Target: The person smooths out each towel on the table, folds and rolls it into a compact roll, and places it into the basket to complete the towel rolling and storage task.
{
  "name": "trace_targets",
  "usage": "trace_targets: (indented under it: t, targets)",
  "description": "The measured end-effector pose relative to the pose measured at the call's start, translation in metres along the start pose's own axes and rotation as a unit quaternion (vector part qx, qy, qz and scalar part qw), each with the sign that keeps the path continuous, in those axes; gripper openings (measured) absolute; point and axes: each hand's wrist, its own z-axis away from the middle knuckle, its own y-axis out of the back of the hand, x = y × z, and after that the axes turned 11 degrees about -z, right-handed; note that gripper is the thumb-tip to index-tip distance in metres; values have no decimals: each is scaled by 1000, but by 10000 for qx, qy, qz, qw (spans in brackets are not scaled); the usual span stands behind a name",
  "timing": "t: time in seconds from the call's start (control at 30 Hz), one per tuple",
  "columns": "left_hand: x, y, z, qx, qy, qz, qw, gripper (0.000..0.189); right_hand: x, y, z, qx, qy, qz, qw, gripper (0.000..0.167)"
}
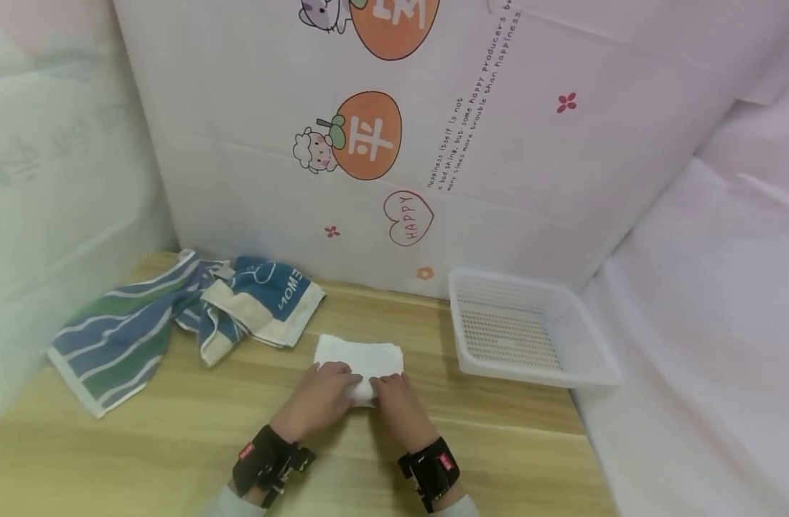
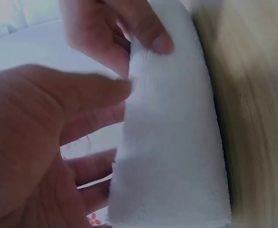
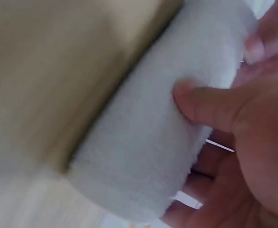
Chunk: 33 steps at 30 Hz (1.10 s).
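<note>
A small white towel (image 1: 358, 352), folded into a thick bundle, lies on the wooden table in front of me. My left hand (image 1: 323, 402) holds its near left part; in the left wrist view the thumb is at the upper edge of the towel (image 2: 169, 123) and the fingers reach behind it. With my right hand (image 1: 399, 409) I grip the near right part. The right wrist view shows that thumb pressed on the face of the towel (image 3: 139, 137), the fingers partly hidden behind it. Both thumbs are close together near the middle.
A striped blue, green and white towel (image 1: 119, 327) lies crumpled at the back left, beside a blue and cream towel with lettering (image 1: 265, 294). A white plastic basket (image 1: 517, 373) stands at the back right. Printed cloth (image 1: 497, 230) hangs around the wooden table (image 1: 510, 459).
</note>
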Motion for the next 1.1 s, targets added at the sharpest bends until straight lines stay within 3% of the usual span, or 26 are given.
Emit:
trace_targets:
  t: [0.07,0.17,0.23,0.3,0.4,0.5,0.63,0.8,0.9,1.0,1.1]
  targets:
    - [0,0,8,166,-38,-122,9998,41,1,6,-2,-339,121,-452,9983,3]
    - [2,0,17,129,-129,-218,9996,41,3,14,2,-947,59,-1374,9860,12]
    - [0,0,20,30,-272,-52,9996,36,3,16,8,-1119,-6,-1705,9790,15]
    - [-6,1,20,-260,-323,377,9984,33,-1,17,14,-975,-35,-1713,9804,16]
    - [-16,0,15,-577,-289,1063,9922,33,-12,18,22,-315,-38,-1124,9932,24]
    - [-23,-3,7,-690,-121,1299,9890,35,-22,15,25,134,-67,-372,9992,38]
    - [-22,-7,1,-248,79,986,9948,33,-21,3,21,153,-38,175,9997,49]
    - [-11,-10,10,476,19,344,9983,45,-2,-4,9,61,83,-256,9996,47]
    - [-7,-10,19,490,-60,202,9986,52,7,0,8,-334,145,-903,9952,42]
    - [-6,-6,25,350,-54,154,9993,50,8,5,10,-865,142,-1634,9827,36]
    - [-9,1,26,179,-52,170,9997,41,0,8,13,-1002,74,-1972,9752,36]
